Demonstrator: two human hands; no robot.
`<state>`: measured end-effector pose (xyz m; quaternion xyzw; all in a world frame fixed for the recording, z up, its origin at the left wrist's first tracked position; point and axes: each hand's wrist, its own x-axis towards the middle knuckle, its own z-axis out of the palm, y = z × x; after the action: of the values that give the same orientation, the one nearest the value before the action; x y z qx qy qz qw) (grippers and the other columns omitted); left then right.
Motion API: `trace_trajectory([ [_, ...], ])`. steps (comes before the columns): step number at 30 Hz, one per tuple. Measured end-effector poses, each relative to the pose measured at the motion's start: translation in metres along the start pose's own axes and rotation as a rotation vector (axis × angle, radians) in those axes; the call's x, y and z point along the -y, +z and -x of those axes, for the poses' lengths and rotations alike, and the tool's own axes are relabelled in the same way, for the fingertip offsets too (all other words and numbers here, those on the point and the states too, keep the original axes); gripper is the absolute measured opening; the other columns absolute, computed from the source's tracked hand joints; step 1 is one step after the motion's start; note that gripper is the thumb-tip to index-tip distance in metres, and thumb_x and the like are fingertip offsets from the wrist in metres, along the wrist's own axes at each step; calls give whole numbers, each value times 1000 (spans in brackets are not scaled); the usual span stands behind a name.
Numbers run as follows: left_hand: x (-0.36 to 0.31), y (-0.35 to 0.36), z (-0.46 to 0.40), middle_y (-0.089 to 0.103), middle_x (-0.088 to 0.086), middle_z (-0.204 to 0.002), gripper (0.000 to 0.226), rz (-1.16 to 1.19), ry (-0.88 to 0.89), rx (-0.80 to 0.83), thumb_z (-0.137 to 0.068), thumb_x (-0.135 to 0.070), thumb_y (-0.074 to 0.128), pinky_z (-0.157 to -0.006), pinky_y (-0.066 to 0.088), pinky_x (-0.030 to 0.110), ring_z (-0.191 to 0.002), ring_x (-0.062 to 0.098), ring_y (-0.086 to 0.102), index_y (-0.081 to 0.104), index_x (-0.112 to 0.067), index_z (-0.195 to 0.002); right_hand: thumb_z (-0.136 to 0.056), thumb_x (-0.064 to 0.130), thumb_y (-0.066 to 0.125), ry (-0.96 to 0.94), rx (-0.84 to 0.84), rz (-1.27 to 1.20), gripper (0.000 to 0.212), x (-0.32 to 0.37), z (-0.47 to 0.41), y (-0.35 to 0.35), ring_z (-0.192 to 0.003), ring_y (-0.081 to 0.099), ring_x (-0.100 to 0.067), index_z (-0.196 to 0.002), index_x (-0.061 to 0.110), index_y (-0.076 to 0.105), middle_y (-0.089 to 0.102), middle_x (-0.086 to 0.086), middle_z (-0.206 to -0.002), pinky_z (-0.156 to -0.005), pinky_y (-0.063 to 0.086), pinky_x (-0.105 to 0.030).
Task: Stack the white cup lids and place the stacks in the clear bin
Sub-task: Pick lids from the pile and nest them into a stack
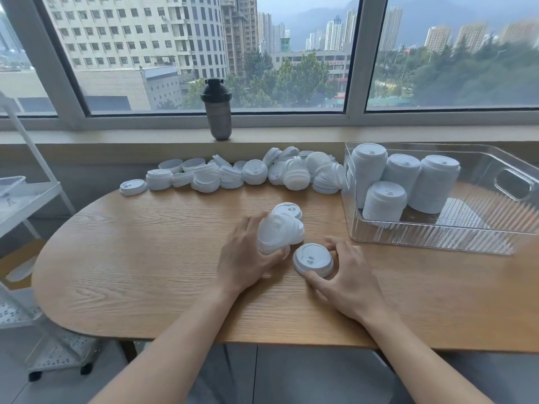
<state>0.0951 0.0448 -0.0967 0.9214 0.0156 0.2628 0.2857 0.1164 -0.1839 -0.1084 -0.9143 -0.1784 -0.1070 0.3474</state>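
Observation:
My left hand [248,255] grips a short tilted stack of white lids [278,233] in the middle of the wooden table [131,258]. One more lid [287,210] lies just behind that stack. My right hand [347,275] pinches a single flat lid [312,259] by its rim, thumb at the near edge and fingers at the right edge. A long pile of loose lids [248,173] runs along the table's far edge. The clear bin [437,240] at the right holds several tall lid stacks [405,182].
A dark shaker bottle [217,110] stands on the window sill behind the pile. A white metal cart [26,205] stands left of the table. The table's front edge is close to my body.

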Motion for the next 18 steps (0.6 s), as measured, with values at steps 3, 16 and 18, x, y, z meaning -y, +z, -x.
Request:
trace_trajectory([
  [3,0,-3,8,54,-7,-138,89,88,26,5,-73,-62,71,-101,44,32,-125,11,49,44,-22,-149,-74,58,70,0,17,-19,90,-1,-1,1,-134,36,-12,-150,23,40,53,10,-140,-114,33,-33],
  [16,-1,-23,42,47,-18,-136,82,-18,251,259,-70,-45,61,-111,36,31,-127,7,42,39,-27,-146,-78,51,78,-71,98,-20,74,-8,-4,-11,-127,42,-10,-142,23,51,57,11,-130,-108,34,-27],
  [18,-2,-24,42,49,-18,-142,83,-42,264,298,-71,-45,60,-115,32,31,-137,5,37,38,-30,-150,-78,52,77,-87,82,-12,75,-8,-2,-11,-126,43,-10,-142,25,51,58,11,-131,-107,35,-27],
])
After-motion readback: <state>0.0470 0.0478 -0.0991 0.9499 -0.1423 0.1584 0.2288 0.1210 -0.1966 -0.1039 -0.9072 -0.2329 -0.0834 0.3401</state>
